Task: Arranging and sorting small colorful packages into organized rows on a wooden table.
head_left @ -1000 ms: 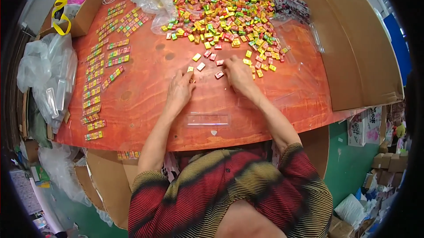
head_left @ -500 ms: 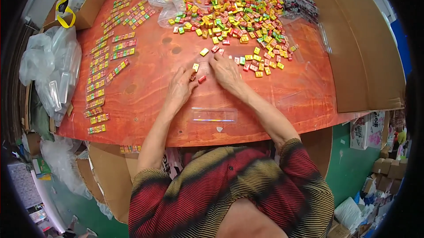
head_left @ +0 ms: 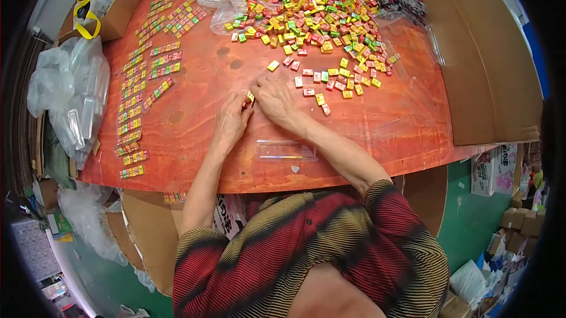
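Note:
Just left of the table's middle, my two hands come together over a small yellow box (head_left: pixel 251 96). My left hand (head_left: pixel 233 117) has its thumb and fingers pinched on that box. From the other side, my right hand (head_left: pixel 274 100) bends its fingers down against the box; its fingertips are partly hidden, and whether they hold another box cannot be seen. A loose yellow box (head_left: pixel 273 66) lies beyond my hands, with a red box (head_left: pixel 288 62) close by. Right of my right hand are a few scattered boxes, among them a yellow one (head_left: pixel 320 99). Nearer me lies a clear plastic tray (head_left: pixel 287 157).
A big heap of small coloured boxes (head_left: pixel 312 5) covers the far table. Filled strips of boxes (head_left: pixel 131 94) line the left side. Cardboard walls (head_left: pixel 489 64) stand at right; a carton (head_left: pixel 121 8) and plastic bags (head_left: pixel 68 91) are at left.
My right hand has moved left and nearer to meet my left hand. The red box beside my left fingers no longer shows there. More loose boxes show where my right hand was.

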Demonstrator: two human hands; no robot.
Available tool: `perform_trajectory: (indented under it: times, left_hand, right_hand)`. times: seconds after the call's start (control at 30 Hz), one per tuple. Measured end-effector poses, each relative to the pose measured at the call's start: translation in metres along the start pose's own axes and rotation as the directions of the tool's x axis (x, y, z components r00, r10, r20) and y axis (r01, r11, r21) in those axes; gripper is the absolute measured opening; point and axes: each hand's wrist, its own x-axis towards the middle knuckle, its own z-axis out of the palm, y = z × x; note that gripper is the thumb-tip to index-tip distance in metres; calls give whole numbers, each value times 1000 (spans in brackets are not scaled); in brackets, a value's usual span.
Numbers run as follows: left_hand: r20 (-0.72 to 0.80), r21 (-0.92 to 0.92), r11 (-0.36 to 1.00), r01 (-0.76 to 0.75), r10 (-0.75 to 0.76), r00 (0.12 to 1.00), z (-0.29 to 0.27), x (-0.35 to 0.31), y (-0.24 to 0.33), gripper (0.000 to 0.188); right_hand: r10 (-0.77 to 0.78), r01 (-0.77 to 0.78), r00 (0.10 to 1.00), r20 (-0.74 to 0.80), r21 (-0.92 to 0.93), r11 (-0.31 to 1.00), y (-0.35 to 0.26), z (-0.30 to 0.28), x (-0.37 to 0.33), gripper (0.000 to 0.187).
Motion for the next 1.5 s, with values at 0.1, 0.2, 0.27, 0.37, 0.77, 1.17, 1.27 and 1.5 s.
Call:
perform_trajectory:
  times: [0.1,0.2,0.27,0.37,0.77,1.17,1.27,1.5]
  left_hand:
    - [16,-21,998,-66,66,998,-4,-3,1,22]
    - [-8,-29,999,-15,15,1000,-7,-11,-7,23]
    - [-6,-36,999,9,-9,1000,-11,-11,-12,22]
    - [35,-39,999,30,-28,999,-17,-5,-15,28]
    - [225,-60,996,-62,74,972,-5,10,0,39]
    - [156,-10,999,-32,33,987,12,2,16,28]
    - [187,2,1000,13,-13,982,12,4,18,34]
    - [187,-34,996,-82,87,979,24,7,30,45]
  right_hand:
    - [36,-37,999,19,33,999,3,1,-1,9]
    - [52,-55,997,61,49,997,-2,-1,0,9]
    - [20,-30,994,103,96,995,-9,3,0,11]
    - [-5,-15,970,242,82,997,-10,4,-4,16]
    - [208,-207,949,238,-27,978,-5,-35,-35,20]
    - [212,-211,971,113,-17,977,-8,-25,-42,11]
    - [34,-35,999,9,175,984,0,-31,-41,14]
    - [326,-323,945,22,-77,943,26,-84,-59,23]
